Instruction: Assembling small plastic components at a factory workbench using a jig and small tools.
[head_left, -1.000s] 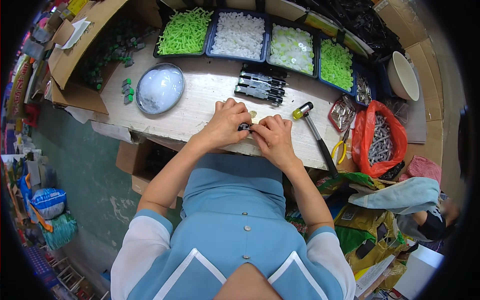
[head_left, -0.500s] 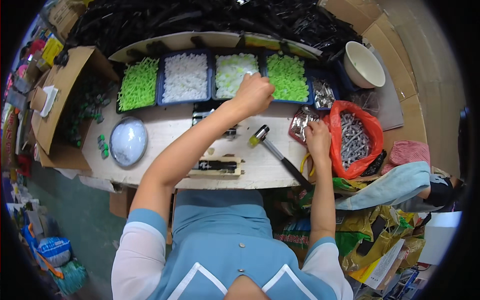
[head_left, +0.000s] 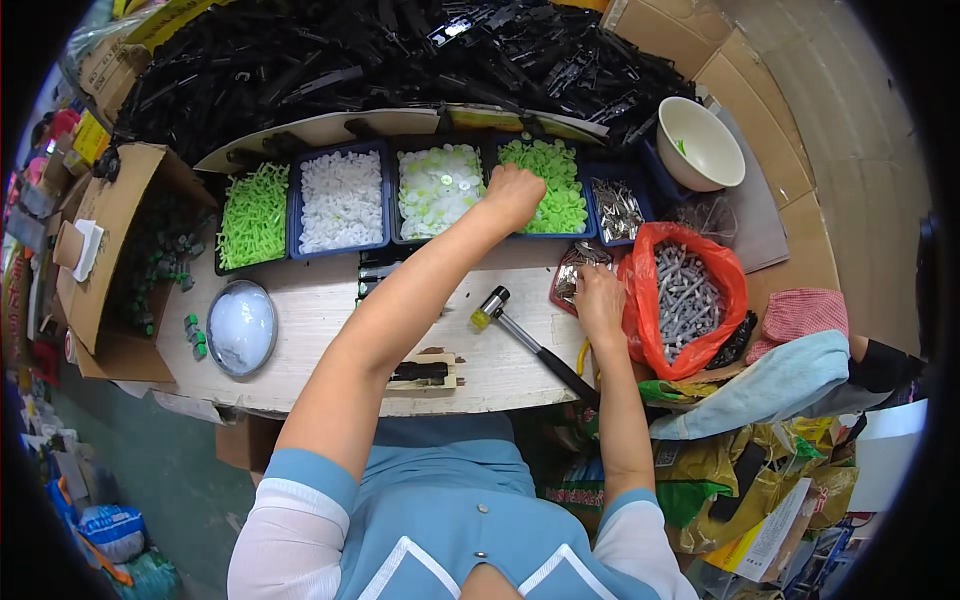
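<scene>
Green plastic pieces (head_left: 548,180) fill the blue tray (head_left: 592,232) under my left hand (head_left: 514,195), curled closed in them; I cannot tell what it holds. My right hand (head_left: 598,300) pinches the clear bag (head_left: 575,272). Any tug risks spilling it.

Bright green plastic pieces (head_left: 548,175) heaped loose in a blue tray (head_left: 590,232).
</scene>
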